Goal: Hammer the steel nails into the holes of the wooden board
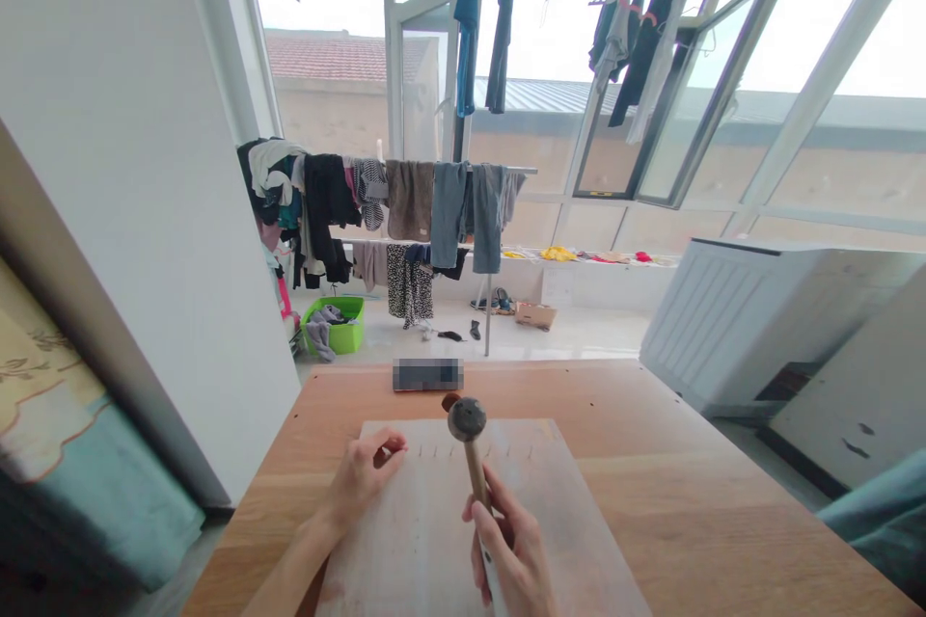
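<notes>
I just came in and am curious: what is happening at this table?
A person sits at a wooden table. The right hand grips a hammer, its head raised over a pale board. The left hand rests on the board, fingertips pinched at a row of small nails standing in it.

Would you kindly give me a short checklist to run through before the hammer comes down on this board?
1. The right hand is wrapped around the hammer handle: ok.
2. Hammer head is apart from the left hand: ok.
3. Left fingers pinched at the nail row, nail held: cannot tell.
4. The board lies flat on the table: ok.
5. The nails stand upright: cannot tell, too small.
</notes>
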